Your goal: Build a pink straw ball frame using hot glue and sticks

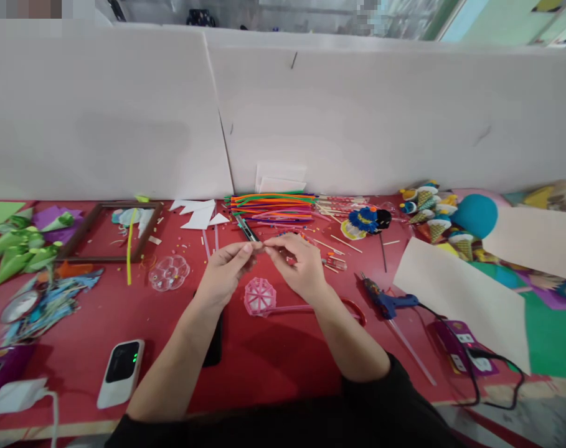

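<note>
My left hand (pixel 226 270) and my right hand (pixel 297 264) meet above the red table (pixel 273 367), fingertips pinched together on a small thin piece (pixel 263 247) that I cannot make out clearly. Just below the hands lies a pink round wheel-like craft piece (pixel 259 297) with a pink stick running right from it. Behind the hands a bundle of coloured straws (pixel 276 206) lies near the white partition. A dark pen-like tool (pixel 246 229) lies just beyond my left fingertips.
A blue glue gun (pixel 389 303) lies right of my right arm, its cable leading to a power strip (pixel 464 348). A clear flower-shaped palette (pixel 169 272), a wooden frame (pixel 109 231), green paper leaves (pixel 16 249), a white device (pixel 121 371), and beige paper (pixel 464 298) lie around.
</note>
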### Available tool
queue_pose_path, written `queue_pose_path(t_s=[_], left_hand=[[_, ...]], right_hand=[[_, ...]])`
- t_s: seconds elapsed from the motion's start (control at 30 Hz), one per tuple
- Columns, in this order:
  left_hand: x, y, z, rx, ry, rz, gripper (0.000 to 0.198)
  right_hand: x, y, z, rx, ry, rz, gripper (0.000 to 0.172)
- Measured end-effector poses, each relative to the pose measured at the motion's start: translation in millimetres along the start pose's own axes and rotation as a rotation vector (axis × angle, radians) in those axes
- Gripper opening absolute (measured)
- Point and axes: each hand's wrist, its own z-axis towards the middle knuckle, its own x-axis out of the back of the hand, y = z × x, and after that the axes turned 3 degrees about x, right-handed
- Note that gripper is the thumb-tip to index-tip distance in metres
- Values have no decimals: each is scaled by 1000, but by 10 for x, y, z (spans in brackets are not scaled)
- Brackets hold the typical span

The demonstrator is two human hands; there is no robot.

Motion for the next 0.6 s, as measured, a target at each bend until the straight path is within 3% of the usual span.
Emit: queue_pose_path(t_s=[0.23,0.43,0.6], left_hand=[[-32,-11,-78,96,-18,-180,26],[-93,-89,-180,296,-38,-327,18],[-89,-123,-188,379,-37,-349,11]], right_hand=[[-15,-64,24,140,52,-54,15],[36,-37,32,209,-48,-171,13],[45,-15,29,263,-38,-200,13]])
